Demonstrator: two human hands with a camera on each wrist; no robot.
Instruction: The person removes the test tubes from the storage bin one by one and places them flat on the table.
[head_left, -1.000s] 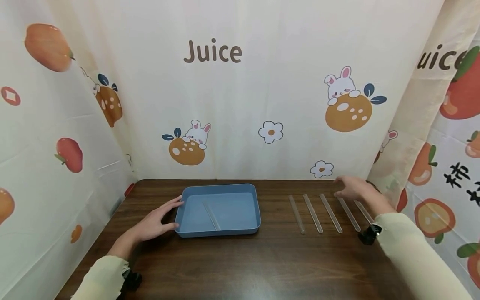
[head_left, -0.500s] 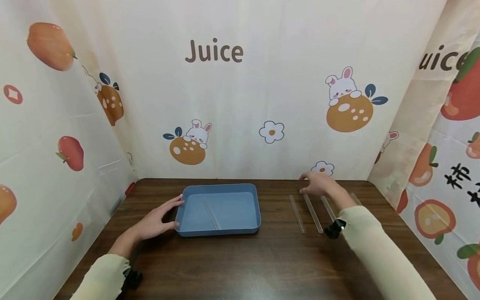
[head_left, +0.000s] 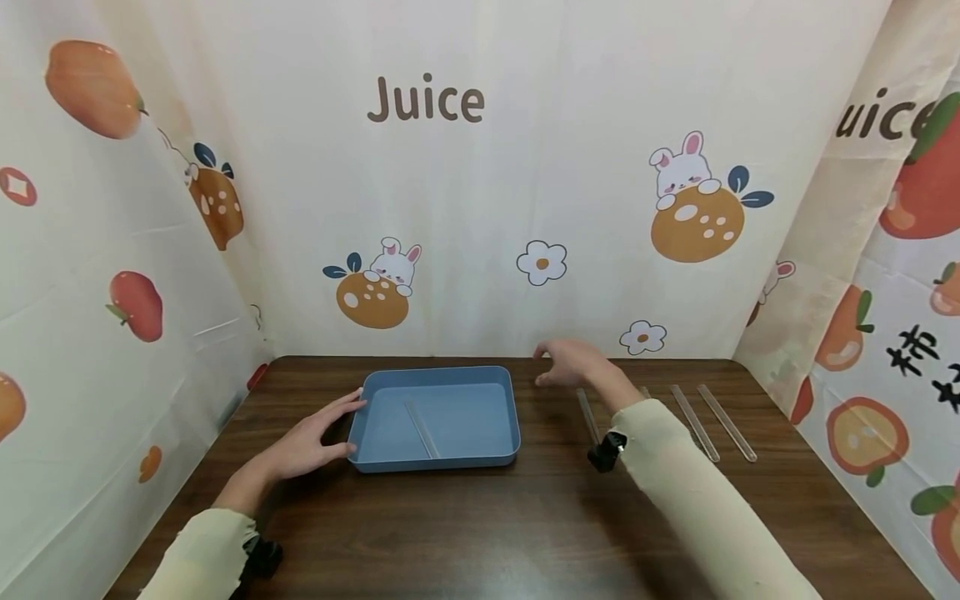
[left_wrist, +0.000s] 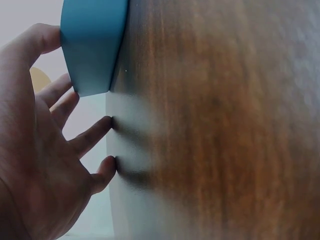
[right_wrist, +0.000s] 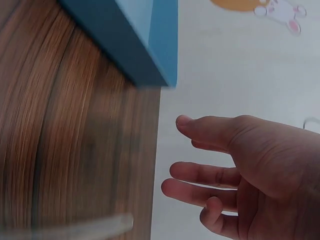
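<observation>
A shallow blue tray [head_left: 468, 463] lies on the table with one clear, thin stick [head_left: 422, 429] slanting across its floor. My left hand [head_left: 311, 440] touches the tray's left end, thumb and fingers spread; the left wrist view shows the tray wall [left_wrist: 95, 55] against its fingertips. My right hand [head_left: 576, 365] hovers right of the tray, empty, with fingers loosely bent, near the top of the leftmost clear stick [head_left: 589, 415] on the table. Further right lie more clear sticks [head_left: 695, 422], one partly hidden by my right arm. The right wrist view shows one blurred stick end [right_wrist: 117, 225].
The dark wood table [head_left: 420, 533] stretches toward me. A printed curtain [head_left: 465, 200] stands along its back edge, and further printed curtains hang on both sides.
My right hand has swept left over the row of sticks, from the right end to beside the tray. The left hand and tray have stayed in place.
</observation>
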